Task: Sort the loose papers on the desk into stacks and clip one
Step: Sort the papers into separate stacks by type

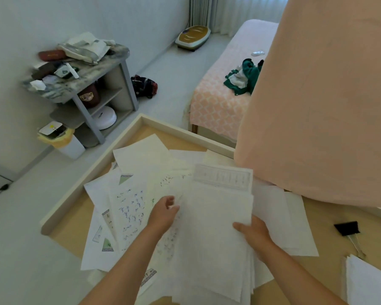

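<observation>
You've got pale walls and a pale floor all round, w/ soft light thru the sheer curtain at top centre. On your left, a grey shelf unit w/ a cluttered marbled top, a white bin w/ yellow liner just beside it, and a dark bag on the floor behind. On your right, a bed in a pink patterned cover w/ green clothes on it, and a big peach cloth up close.

A home bedroom: a bed with pink patterned cover and crumpled clothes, curtains, a cluttered side shelf, a small bin
</observation>
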Action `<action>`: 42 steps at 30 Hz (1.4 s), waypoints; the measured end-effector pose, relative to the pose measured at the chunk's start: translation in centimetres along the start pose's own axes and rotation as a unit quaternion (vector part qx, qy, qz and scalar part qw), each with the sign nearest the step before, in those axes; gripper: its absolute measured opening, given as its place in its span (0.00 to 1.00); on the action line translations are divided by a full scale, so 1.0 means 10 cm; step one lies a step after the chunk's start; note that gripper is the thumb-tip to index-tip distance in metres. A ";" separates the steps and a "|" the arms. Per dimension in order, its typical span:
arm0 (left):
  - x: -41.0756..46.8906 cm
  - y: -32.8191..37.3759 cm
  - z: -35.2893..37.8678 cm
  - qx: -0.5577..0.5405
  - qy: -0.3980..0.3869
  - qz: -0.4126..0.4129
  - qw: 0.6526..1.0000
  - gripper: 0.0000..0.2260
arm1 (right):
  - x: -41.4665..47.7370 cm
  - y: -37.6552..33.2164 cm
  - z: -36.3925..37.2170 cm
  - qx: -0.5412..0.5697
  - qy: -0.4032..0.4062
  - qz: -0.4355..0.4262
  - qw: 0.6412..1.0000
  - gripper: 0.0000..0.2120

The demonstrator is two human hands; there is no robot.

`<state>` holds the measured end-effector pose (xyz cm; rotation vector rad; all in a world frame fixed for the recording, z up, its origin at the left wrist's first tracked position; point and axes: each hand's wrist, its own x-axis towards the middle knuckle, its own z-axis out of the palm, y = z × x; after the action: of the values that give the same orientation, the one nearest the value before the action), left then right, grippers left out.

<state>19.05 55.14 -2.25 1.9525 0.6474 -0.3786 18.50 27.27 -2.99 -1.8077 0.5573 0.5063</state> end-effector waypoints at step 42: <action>-0.16 -0.20 -0.66 -0.133 -0.229 -0.057 0.963 0.16 | -0.01 0.37 -0.35 -0.263 0.084 0.068 0.959 0.13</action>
<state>16.46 61.30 0.14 1.5043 0.4777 -0.7493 16.48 22.94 -4.71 -2.3468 0.7153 0.6414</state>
